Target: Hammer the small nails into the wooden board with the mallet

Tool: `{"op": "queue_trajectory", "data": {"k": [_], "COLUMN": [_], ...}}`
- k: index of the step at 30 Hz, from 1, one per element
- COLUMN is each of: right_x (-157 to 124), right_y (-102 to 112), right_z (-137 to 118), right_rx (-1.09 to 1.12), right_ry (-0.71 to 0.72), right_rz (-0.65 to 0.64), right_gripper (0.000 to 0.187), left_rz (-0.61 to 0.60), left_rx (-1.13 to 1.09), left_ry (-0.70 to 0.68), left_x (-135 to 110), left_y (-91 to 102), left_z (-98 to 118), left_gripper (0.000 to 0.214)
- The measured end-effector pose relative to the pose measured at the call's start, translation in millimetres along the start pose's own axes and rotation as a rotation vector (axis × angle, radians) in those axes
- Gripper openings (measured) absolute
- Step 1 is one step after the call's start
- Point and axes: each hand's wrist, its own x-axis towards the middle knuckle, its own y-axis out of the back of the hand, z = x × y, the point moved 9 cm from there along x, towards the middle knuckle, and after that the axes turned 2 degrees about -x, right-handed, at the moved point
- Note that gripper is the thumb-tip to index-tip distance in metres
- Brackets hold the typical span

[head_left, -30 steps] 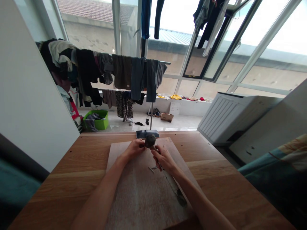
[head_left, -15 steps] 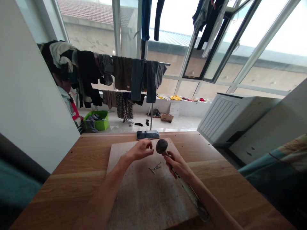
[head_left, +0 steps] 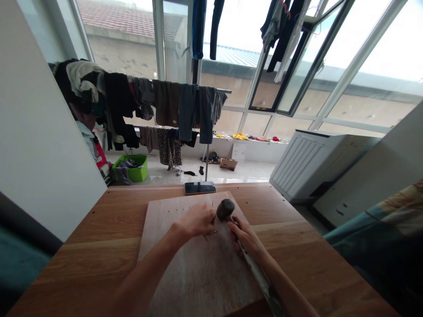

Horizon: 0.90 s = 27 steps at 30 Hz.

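Observation:
My right hand is closed round the handle of a hammer. The hammer's dark head hangs just over the far part of a pale wooden board. The long handle runs back under my forearm. My left hand rests on the board just left of the hammer head, fingers curled down over some loose nails; what they pinch is hidden. A row of small holes or nail points shows on the board near its far edge.
The board lies on a wooden table. A phone lies flat at the table's far edge. Beyond stand a rack of hanging clothes, a green basket, a white radiator cover and large windows.
The hammer head swung from the board's far edge to the right and now sits lower, close to my left hand. My left hand lifted, then came down onto the loose nails.

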Motion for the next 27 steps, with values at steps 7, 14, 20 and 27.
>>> {"op": "queue_trajectory", "data": {"k": [7,14,20,27], "right_x": [0,-2,-3,-2], "right_y": [0,-2,-3,-12], "right_z": [8,6,2,-20], "right_rx": [0.015,0.046,0.038,0.000], "right_ry": [0.001,-0.035,-0.032,0.016], "right_rz": [-0.016,-0.029,-0.025,0.006], "right_gripper": [0.033,0.034,0.033,0.033], "left_rz": [0.420,0.553,0.532,0.540], "left_rx": [-0.575,-0.680,-0.540,-0.474], "left_ry": [0.185,0.266,0.208,0.181], "left_x": [-34,-42,-39,-42], "left_y": [34.2,17.7,20.0,22.1], "left_z": [-101,-130,-118,-116], "left_gripper": [0.026,0.026,0.016,0.011]}}
